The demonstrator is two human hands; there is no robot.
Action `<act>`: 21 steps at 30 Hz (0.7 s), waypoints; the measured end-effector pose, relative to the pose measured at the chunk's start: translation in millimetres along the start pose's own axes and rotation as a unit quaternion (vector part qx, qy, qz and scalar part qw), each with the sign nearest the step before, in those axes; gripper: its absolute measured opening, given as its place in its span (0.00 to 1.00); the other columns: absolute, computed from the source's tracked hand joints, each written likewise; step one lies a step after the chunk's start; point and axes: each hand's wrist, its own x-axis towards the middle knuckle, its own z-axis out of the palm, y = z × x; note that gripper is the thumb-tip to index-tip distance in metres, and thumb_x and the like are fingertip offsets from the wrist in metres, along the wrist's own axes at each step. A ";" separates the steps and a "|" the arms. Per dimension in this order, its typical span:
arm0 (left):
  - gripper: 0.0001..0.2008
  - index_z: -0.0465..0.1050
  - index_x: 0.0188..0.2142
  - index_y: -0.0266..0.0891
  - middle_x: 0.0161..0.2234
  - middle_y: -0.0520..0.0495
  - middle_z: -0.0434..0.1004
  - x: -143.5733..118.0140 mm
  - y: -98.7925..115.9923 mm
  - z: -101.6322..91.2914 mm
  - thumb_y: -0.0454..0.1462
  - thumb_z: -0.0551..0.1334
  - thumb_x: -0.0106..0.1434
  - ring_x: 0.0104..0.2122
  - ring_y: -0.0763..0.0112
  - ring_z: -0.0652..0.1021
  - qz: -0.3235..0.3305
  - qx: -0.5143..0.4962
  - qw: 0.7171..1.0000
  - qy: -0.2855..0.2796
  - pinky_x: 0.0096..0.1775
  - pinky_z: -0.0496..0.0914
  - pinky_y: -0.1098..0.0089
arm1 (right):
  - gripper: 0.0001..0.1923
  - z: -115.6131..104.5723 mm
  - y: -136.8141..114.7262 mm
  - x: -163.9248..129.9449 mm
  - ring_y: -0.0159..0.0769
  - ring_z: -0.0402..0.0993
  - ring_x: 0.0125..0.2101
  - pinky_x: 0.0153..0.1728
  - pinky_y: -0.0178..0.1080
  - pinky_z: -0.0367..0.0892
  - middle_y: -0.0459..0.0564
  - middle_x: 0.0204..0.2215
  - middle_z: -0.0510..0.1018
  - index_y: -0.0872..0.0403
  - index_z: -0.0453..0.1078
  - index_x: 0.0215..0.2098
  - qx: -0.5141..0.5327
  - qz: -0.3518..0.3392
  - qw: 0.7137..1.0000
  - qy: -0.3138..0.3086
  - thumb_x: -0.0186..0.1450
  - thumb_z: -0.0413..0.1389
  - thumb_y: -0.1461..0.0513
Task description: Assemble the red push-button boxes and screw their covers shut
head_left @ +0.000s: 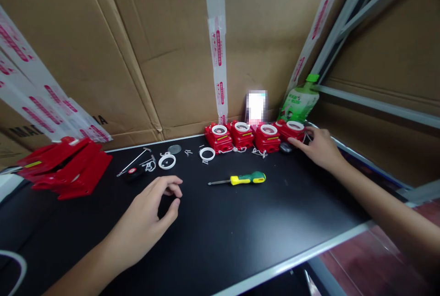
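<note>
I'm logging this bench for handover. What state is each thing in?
Left hand: partly open, holding nothing
Right hand: touching the rightmost red box
Row of four red boxes: white ring atop each
Screwdriver: lying flat, unheld
Bottle: capped
Two loose white rings: lying flat
Red parts at left: piled

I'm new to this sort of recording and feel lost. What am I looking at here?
There is no machine here: these are a person's bare hands, filmed by one camera worn on the head, looking forward and down. On the black tabletop lie a green-and-yellow screwdriver, two loose white rings and, at the far left, some red parts. Four red boxes stand in a row near the back. The right hand has the rightmost red box between thumb and fingers. The left hand, fingers loosely curled, holds nothing.
</note>
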 end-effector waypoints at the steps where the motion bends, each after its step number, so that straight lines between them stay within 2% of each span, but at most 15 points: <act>1: 0.12 0.71 0.58 0.48 0.47 0.49 0.84 -0.4 0.0 0.1 0.40 0.60 0.76 0.47 0.60 0.87 -0.002 -0.001 1.000 -0.002 0.49 0.81 0.58 | 0.22 -2.3 -0.6 -1.4 0.49 0.81 0.57 0.56 0.56 0.80 0.58 0.62 0.79 0.54 0.74 0.65 -0.006 0.012 1.000 0.011 0.77 0.64 0.54; 6: 0.11 0.71 0.56 0.48 0.47 0.49 0.83 -1.3 1.2 0.6 0.40 0.59 0.76 0.47 0.60 0.86 -0.004 -0.001 1.000 -0.014 0.50 0.81 0.57 | 0.16 -26.6 -11.7 -8.6 0.46 0.81 0.56 0.57 0.54 0.80 0.57 0.60 0.81 0.53 0.77 0.60 -0.013 0.025 1.000 0.011 0.78 0.63 0.54; 11: 0.10 0.72 0.55 0.48 0.49 0.48 0.82 -0.7 1.4 0.3 0.39 0.58 0.76 0.49 0.60 0.86 -0.004 0.003 0.999 -0.038 0.52 0.80 0.56 | 0.11 -46.6 -33.5 -5.4 0.42 0.85 0.45 0.50 0.44 0.80 0.54 0.47 0.88 0.56 0.80 0.54 0.024 0.021 0.999 -0.004 0.77 0.62 0.59; 13: 0.09 0.72 0.53 0.48 0.50 0.48 0.82 -0.1 1.3 -0.8 0.39 0.58 0.76 0.49 0.60 0.85 -0.003 0.004 0.999 -0.047 0.52 0.79 0.56 | 0.13 -50.1 -42.1 2.3 0.42 0.86 0.45 0.50 0.41 0.78 0.57 0.48 0.89 0.57 0.81 0.56 0.033 -0.002 0.999 -0.007 0.77 0.60 0.61; 16: 0.07 0.73 0.49 0.48 0.50 0.48 0.82 0.3 1.7 -3.5 0.39 0.57 0.77 0.50 0.59 0.85 0.001 0.009 0.998 -0.060 0.52 0.79 0.56 | 0.12 -50.6 -52.8 19.0 0.43 0.84 0.48 0.54 0.46 0.79 0.57 0.52 0.86 0.56 0.80 0.56 0.013 -0.057 0.998 -0.023 0.78 0.61 0.58; 18: 0.08 0.74 0.50 0.48 0.49 0.48 0.81 0.1 2.2 -5.2 0.39 0.58 0.77 0.49 0.59 0.84 0.008 0.014 0.997 -0.072 0.51 0.79 0.57 | 0.12 -47.3 -58.0 31.5 0.43 0.83 0.50 0.55 0.51 0.79 0.55 0.53 0.85 0.54 0.80 0.55 -0.011 -0.101 0.993 -0.055 0.79 0.62 0.56; 21: 0.10 0.75 0.52 0.48 0.49 0.48 0.81 -0.4 2.3 -6.1 0.39 0.58 0.77 0.48 0.59 0.84 0.017 0.015 0.996 -0.085 0.50 0.78 0.58 | 0.12 -36.5 -62.9 50.4 0.46 0.84 0.50 0.55 0.49 0.75 0.57 0.51 0.87 0.55 0.83 0.52 -0.049 -0.152 0.983 -0.093 0.78 0.58 0.60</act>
